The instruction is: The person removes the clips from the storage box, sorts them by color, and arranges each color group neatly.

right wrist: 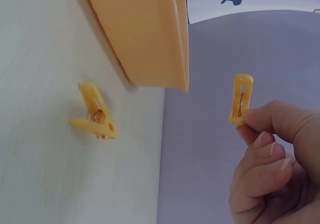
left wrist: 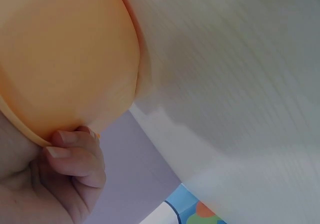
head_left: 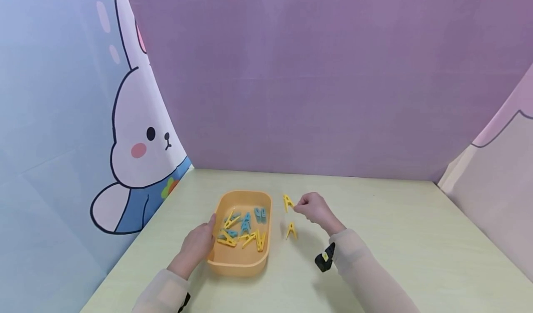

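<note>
My left hand [head_left: 197, 242] grips the left rim of an orange plastic basin [head_left: 239, 270], fingers curled against its outer wall [left wrist: 75, 48] in the left wrist view. Inside the basin lie several yellow clothespins [head_left: 260, 241] and several blue clothespins [head_left: 245, 222]. To the basin's right, my right hand [head_left: 315, 209] pinches one yellow clothespin [right wrist: 241, 98] between thumb and forefinger, held above the table. Another yellow clothespin [head_left: 291, 230] rests on the table between the basin and my right forearm; the right wrist view shows its metal spring.
A pale wood-grain table [head_left: 374, 239] carries everything. Behind it hangs a purple cloth [head_left: 316, 81], and at the left a blue cloth with a cartoon rabbit [head_left: 141, 128]. A black wrist device [head_left: 325, 257] sits at my right sleeve.
</note>
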### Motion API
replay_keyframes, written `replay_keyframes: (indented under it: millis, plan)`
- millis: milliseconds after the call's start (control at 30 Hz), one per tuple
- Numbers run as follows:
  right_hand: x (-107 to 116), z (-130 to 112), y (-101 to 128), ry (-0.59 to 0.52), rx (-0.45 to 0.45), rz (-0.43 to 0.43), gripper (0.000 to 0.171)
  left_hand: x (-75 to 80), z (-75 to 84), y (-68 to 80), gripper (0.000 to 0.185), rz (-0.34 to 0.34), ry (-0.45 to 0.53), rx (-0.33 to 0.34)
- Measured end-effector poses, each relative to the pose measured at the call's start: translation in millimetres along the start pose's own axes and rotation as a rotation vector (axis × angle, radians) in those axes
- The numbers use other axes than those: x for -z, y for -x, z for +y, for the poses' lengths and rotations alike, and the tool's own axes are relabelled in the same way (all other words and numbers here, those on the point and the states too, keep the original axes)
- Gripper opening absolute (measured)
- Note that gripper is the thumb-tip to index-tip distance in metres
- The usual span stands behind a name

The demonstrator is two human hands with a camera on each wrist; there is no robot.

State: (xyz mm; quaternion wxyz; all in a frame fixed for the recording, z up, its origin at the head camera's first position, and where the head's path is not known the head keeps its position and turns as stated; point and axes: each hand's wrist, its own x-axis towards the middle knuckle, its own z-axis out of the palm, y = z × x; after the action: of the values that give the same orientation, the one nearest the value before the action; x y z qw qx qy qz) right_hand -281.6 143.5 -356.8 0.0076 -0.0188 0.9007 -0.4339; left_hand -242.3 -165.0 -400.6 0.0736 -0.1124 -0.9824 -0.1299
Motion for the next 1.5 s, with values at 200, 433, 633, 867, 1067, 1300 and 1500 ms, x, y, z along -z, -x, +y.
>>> replay_keyframes:
  millis: [200, 433, 633, 867, 1067, 1300, 1500]
  plan:
    - [2, 6, -1, -0.004, -0.012, 0.008, 0.012, -1.2, -0.7, -0.4, 0.056, -0.007, 0.001, 0.009]
    - [5, 13, -1, -0.026, -0.028, 0.014, 0.010, -0.8, -0.3, -0.1, 0.056, -0.017, 0.002, 0.019]
    - [7, 19, 0, -0.027, -0.036, 0.031, 0.011, -0.9, -0.3, -0.2, 0.056, -0.023, 0.003, 0.024]
    - [7, 28, 0, -0.056, -0.047, 0.030, 0.013, 0.1, 0.3, -0.3, 0.056, -0.032, 0.004, 0.033]
    - [7, 34, -1, -0.041, -0.055, 0.044, 0.015, 0.6, 0.7, -0.1, 0.056, -0.031, 0.007, 0.034]
    - [5, 41, 0, -0.043, -0.077, 0.049, 0.015, 0.0, 0.5, -0.5, 0.056, -0.024, 0.005, 0.029]
    - [3, 47, 1, -0.030, -0.095, 0.059, 0.015, -0.9, -0.3, -1.0, 0.056, -0.025, 0.001, 0.030]
